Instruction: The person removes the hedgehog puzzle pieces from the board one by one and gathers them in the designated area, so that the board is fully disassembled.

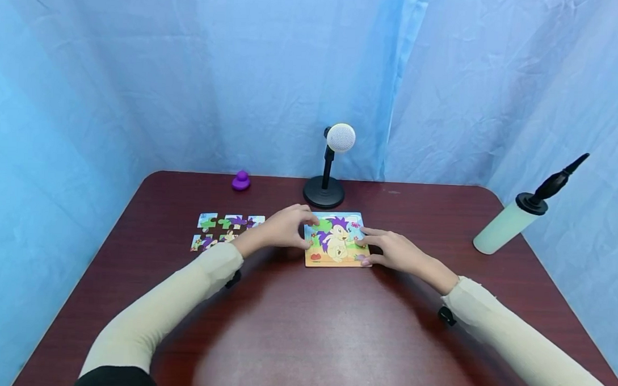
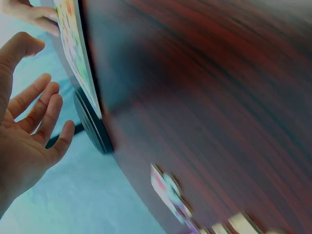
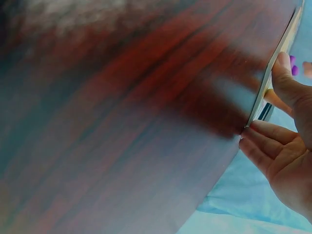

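A hedgehog jigsaw puzzle board [image 1: 336, 248] with a pale wooden edge lies on the table in front of the microphone stand. By its left side is my left hand [image 1: 291, 225], fingers curved and spread; in the left wrist view this hand [image 2: 34, 117] holds nothing and its fingers are apart from the board. My right hand [image 1: 394, 250] rests on the board's right side with its fingers extended. In the right wrist view, the thumb [image 3: 282, 66] lies at the board's edge and other fingertips [image 3: 246, 139] touch near its corner.
Several loose puzzle pieces [image 1: 231, 220] lie left of the board, partly behind my left forearm. A microphone on a round black stand [image 1: 324, 192] stands behind the board. A purple knobbed object [image 1: 241, 181] sits at the back left, a pale green hand pump [image 1: 507, 227] at the right.
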A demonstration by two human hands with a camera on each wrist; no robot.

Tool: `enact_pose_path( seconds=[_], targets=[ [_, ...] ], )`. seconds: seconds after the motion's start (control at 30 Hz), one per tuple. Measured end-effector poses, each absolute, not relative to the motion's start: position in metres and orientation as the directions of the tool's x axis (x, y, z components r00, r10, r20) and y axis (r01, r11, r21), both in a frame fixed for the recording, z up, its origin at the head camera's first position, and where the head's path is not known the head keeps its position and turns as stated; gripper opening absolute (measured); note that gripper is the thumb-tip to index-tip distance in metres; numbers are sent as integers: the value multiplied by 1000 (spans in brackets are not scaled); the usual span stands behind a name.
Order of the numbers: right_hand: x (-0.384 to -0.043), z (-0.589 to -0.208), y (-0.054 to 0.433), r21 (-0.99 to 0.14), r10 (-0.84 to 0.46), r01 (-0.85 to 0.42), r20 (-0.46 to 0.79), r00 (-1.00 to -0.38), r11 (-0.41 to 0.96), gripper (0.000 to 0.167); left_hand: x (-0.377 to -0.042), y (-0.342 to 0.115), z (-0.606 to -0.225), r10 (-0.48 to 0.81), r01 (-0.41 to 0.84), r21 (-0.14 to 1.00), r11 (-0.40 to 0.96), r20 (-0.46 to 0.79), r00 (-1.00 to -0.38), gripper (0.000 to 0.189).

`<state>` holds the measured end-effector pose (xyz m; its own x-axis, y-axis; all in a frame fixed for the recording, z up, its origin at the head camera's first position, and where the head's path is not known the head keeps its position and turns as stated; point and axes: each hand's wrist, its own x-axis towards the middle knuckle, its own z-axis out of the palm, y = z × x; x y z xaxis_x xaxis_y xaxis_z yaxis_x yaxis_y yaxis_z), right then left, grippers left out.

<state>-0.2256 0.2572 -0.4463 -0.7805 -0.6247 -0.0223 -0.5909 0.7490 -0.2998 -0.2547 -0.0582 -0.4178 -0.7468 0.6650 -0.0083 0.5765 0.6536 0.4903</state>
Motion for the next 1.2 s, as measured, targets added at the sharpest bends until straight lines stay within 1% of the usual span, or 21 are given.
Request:
enact_pose_path(
  seconds=[0.23,0.4,0.5,0.7,0.9,1.2],
  targets=[
    [-225,-446,256,-288,-621,-594,-3,-784,751,44,-260,-24,-424,689,586,494,642,-39,-723,51],
    [-224,-447,258,-291,-622,-602,29,-782,743,44,-267,-7,-432,710,598,502,624,-47,-702,52],
    [-224,-448,259,-289,-635,-618,40,-771,731,44,-269,0,-434,721,608,495,621,-56,-690,54],
    [-227,-444,262,-301,-663,-631,-6,-749,715,48,-269,8,-436,714,607,470,640,-72,-697,58],
    [-226,-438,261,-313,-662,-617,-49,-748,722,49,-272,11,-438,717,625,445,642,-58,-695,56],
    [-224,-437,256,-312,-644,-599,-58,-763,737,33,-274,13,-441,726,642,420,642,-63,-685,49]
  ],
)
